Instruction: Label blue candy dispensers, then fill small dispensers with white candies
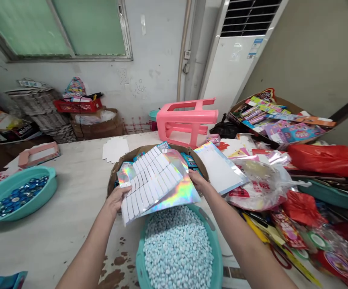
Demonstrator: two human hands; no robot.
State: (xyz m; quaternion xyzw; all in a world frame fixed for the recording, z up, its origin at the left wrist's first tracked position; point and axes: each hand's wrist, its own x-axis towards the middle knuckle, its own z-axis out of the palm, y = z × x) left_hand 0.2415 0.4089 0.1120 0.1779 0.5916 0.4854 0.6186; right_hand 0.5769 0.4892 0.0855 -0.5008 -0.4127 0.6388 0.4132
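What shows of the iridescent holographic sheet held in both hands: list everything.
The iridescent holographic sheet is a thin, glossy, rainbow-sheened card, apparently foil-coated, bearing rows of small white rectangular pieces in strips. It is held tilted. The left hand grips its near left edge, the right hand its right edge. It hangs above the teal plastic basin of pale blue beads, before a brown cardboard box.

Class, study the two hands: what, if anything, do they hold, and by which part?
Both hold one shiny holographic card. The left hand grips its left edge and the right hand grips its right edge.
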